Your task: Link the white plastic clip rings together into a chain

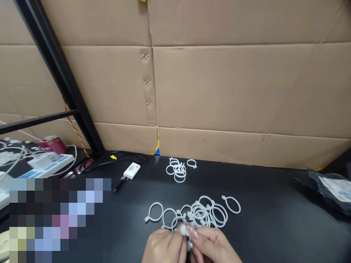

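Note:
At the bottom middle of the head view, my left hand (164,246) and my right hand (214,244) meet with closed fingers. Between their fingertips they pinch a small white plastic piece (184,230); most of it is hidden by the fingers. Just beyond the hands lies a loose pile of white plastic rings (202,214), each with a small clip-like tab. One ring (155,212) rests at the left of the pile and another ring (233,204) at its right.
Farther back on the black table (274,219) is a smaller group of similar rings (179,171). A white plug adapter (132,170), a power strip (59,164) and a red can (53,145) are at left. A dark plastic package (329,190) lies at right, before a cardboard wall (233,87).

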`<state>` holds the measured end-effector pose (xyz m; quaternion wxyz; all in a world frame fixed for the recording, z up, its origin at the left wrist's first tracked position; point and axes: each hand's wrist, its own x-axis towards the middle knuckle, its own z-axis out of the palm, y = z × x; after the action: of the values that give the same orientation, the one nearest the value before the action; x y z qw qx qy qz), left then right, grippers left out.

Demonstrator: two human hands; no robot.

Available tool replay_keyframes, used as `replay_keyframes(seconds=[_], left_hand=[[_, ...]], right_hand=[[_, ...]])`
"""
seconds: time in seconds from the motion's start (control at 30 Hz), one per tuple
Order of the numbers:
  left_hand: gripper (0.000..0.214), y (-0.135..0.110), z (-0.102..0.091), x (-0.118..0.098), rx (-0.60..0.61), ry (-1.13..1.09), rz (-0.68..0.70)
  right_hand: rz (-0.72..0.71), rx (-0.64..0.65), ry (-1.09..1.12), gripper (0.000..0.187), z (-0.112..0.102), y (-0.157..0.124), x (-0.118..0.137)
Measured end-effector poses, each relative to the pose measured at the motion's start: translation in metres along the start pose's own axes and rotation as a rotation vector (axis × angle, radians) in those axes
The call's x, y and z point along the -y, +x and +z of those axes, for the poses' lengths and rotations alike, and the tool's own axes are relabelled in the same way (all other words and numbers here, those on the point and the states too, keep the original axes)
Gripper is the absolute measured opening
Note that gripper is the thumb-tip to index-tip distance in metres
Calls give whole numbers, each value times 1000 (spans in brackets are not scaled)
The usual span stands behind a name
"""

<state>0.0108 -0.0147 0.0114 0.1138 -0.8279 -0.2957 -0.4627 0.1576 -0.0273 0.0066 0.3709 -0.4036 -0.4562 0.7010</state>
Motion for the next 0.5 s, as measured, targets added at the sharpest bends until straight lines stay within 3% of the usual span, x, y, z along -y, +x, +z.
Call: replay_keyframes(seconds=[0.27, 0.5], left_hand=[[27, 0, 0, 0, -21, -20, 52], [20, -4, 1, 2, -55, -61, 69]], right_hand=[[30, 23, 69, 50, -5, -7, 17], [42, -8, -145, 55, 0, -12, 25]])
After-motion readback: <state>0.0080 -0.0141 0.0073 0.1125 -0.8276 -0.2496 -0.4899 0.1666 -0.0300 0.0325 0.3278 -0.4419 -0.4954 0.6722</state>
